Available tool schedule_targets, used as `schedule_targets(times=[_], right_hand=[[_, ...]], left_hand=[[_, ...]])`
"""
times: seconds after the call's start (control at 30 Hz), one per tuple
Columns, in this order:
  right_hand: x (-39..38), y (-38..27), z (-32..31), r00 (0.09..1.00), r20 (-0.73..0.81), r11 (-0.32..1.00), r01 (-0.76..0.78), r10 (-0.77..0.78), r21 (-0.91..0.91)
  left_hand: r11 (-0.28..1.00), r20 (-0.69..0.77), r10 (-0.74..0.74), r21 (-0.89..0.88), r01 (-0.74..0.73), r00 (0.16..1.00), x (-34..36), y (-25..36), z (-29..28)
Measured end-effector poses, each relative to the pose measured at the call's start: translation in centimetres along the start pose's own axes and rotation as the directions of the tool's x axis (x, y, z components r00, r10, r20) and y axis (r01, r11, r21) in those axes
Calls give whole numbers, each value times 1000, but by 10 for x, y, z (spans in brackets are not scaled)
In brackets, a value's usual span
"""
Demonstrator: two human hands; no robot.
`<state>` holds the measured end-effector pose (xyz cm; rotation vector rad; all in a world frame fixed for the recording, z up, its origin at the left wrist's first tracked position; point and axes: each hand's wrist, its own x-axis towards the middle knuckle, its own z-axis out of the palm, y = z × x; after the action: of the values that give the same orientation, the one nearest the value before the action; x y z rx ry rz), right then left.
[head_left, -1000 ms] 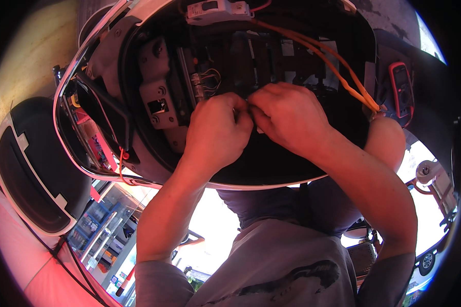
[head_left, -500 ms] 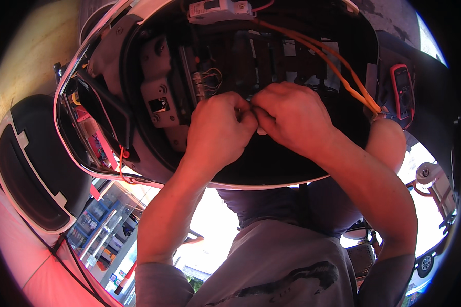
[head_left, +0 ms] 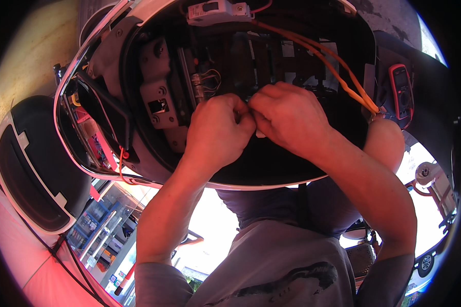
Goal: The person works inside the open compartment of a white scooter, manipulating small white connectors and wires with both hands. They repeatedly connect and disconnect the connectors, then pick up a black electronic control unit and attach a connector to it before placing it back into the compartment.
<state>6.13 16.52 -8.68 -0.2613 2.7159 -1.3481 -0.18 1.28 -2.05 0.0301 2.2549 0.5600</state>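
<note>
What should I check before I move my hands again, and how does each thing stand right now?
1. Left hand and right hand close together over the open compartment: ok.
2. Grip on whatever is between them: cannot tell, hidden from view.
3. Small pale piece below the right hand, held or loose: cannot tell.
4. Orange cables apart from both hands: ok.
5. Thin wires just beyond the left hand, firmly connected: cannot tell.
6. Red-edged meter off to the right, away from both hands: ok.
</note>
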Motion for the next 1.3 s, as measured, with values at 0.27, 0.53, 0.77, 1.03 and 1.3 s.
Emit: schedule_targets(times=[0.27, 0.53, 0.77, 1.03, 1.3], right_hand=[[0, 2, 1, 1000, 0, 1000, 9, -9, 3], [1, 1, 1, 1000, -4, 1000, 4, -3, 19], [1, 3, 1, 1000, -17, 999, -13, 13, 38], [1, 3, 3, 999, -39, 997, -15, 18, 75], [7, 5, -5, 983, 98, 943, -176, 154, 281]], left_hand=[[999, 16, -23, -31, 23, 1000, 0, -1, -1], [1000, 17, -5, -27, 6, 1000, 0, -2, -1], [1000, -1, 11, 8, -11, 1000, -1, 4, -2], [1000, 5, 5, -5, -5, 1000, -1, 4, -2], [999, -21, 46, -20, -47, 999, -2, 1, -2]])
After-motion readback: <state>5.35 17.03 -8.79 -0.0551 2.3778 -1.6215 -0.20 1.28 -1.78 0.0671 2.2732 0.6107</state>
